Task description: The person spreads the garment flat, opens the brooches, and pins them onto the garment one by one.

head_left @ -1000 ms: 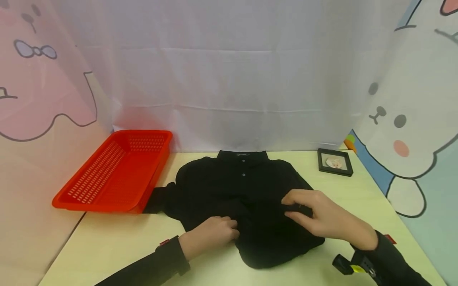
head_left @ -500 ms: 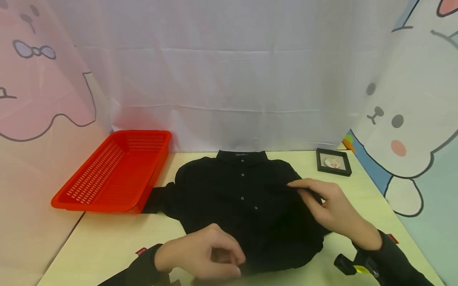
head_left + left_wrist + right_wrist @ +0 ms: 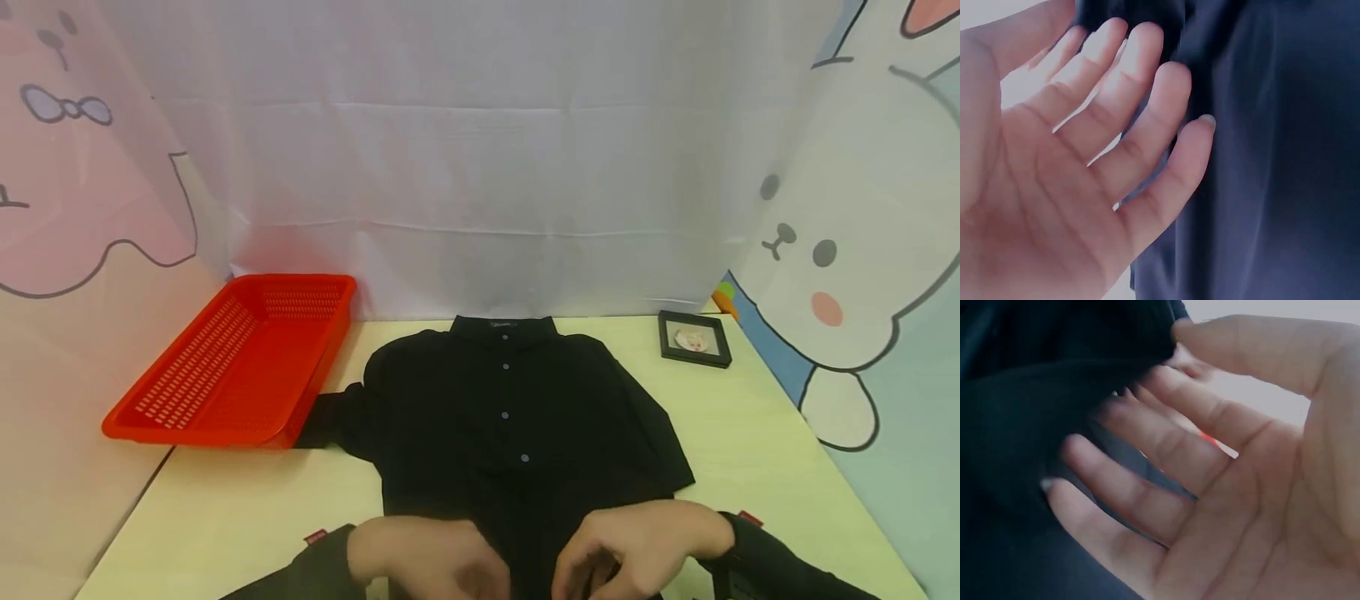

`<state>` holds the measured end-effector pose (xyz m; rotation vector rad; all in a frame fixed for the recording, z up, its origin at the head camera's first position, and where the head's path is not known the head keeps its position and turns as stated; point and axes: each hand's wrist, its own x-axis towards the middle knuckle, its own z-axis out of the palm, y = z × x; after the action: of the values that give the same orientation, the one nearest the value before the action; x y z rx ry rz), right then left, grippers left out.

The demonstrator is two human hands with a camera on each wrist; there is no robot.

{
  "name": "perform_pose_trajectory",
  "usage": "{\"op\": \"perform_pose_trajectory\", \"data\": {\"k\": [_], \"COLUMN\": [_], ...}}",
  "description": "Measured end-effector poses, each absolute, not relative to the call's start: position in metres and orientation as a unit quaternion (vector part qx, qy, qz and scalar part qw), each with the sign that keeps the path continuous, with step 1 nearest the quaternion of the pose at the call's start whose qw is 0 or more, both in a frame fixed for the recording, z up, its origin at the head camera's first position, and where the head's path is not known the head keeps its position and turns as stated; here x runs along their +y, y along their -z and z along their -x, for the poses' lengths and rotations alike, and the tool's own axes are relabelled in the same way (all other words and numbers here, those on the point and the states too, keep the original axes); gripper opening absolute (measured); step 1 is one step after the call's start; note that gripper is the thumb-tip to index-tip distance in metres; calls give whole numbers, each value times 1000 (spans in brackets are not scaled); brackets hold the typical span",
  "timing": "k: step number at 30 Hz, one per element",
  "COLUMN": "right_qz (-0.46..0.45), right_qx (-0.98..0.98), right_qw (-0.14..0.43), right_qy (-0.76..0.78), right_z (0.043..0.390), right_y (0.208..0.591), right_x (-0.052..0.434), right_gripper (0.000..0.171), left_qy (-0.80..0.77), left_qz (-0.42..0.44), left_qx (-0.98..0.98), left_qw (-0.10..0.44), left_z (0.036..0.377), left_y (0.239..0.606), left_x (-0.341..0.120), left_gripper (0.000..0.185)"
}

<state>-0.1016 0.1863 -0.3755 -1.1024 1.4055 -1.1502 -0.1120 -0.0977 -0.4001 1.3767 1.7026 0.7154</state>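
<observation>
A black button-up shirt [image 3: 442,417] lies front up, collar at the far side, with pale buttons down its middle. At its lower end, near the bottom of the head view, are my left hand [image 3: 435,554] and my right hand [image 3: 637,542]. In the right wrist view, my thumb and forefinger pinch an edge of the black cloth [image 3: 1035,412], the other fingers spread behind it. My left thumb meets the cloth [image 3: 1272,156] at the top of the left wrist view, and the other fingers are loosely bent against its folds. The hem is out of the head view.
A red plastic basket [image 3: 341,350] stands at the left, over the end of the shirt's left-side sleeve [image 3: 318,421]. A small black frame [image 3: 696,358] lies at the back right of the pale yellow table [image 3: 780,467]. White and cartoon-printed curtains [image 3: 450,167] surround it.
My right hand has come down from the shirt's right side to its lower end, my left hand slightly lower. The front is smoother, the right sleeve now lies spread, and more buttons show.
</observation>
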Motion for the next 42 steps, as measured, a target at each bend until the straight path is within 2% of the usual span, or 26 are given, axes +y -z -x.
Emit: {"op": "perform_pose_trajectory", "data": {"k": [1, 3, 7, 9, 11, 15, 17, 21, 24, 28, 32, 34, 36, 39, 41, 42], "right_qz": [455, 446, 375, 332, 309, 294, 283, 231, 182, 144, 142, 151, 164, 172, 173, 166], "right_qx": [582, 626, 788, 855, 897, 929, 936, 945, 943, 943, 945, 948, 956, 965, 964, 964], "right_qw": [479, 426, 242, 168, 112, 41, 44, 146, 228, 268, 276, 260, 207, 95, 32, 21], "right_qy": [474, 477, 424, 361, 297, 222, 204, 179, 158, 134, 103, 103, 125, 171, 198, 208], "right_z": [105, 116, 149, 167, 184, 218, 232, 253, 265, 278, 290, 296, 303, 313, 320, 323], "right_y": [379, 381, 378, 380, 387, 406, 412, 416, 416, 417, 420, 420, 419, 416, 415, 414], "right_x": [186, 189, 202, 209, 212, 211, 211, 215, 220, 226, 230, 231, 232, 234, 236, 235], "right_gripper": [25, 23, 22, 22, 22, 24, 29, 49, 64, 81, 96, 90, 70, 36, 24, 23], "left_qy": [-285, -307, -301, -265, -227, -171, -147, -120, -113, -108, -99, -88, -82, -88, -102, -111], "left_qz": [-581, -580, -487, -420, -361, -286, -267, -249, -239, -240, -242, -234, -225, -229, -245, -254], "left_qx": [673, 704, 812, 866, 903, 941, 948, 945, 939, 936, 935, 937, 942, 951, 954, 953], "left_qw": [358, 271, 113, 67, 48, 64, 92, 175, 218, 235, 241, 243, 235, 186, 139, 121], "left_z": [121, 139, 175, 192, 210, 247, 263, 283, 291, 301, 313, 319, 326, 339, 349, 355], "left_y": [402, 403, 404, 404, 405, 411, 415, 422, 428, 433, 433, 431, 426, 416, 411, 409], "left_x": [-98, -104, -114, -118, -120, -117, -115, -112, -112, -110, -104, -102, -100, -97, -94, -93], "left_gripper": [13, 11, 10, 22, 37, 58, 64, 78, 85, 92, 96, 93, 84, 67, 58, 55]}}
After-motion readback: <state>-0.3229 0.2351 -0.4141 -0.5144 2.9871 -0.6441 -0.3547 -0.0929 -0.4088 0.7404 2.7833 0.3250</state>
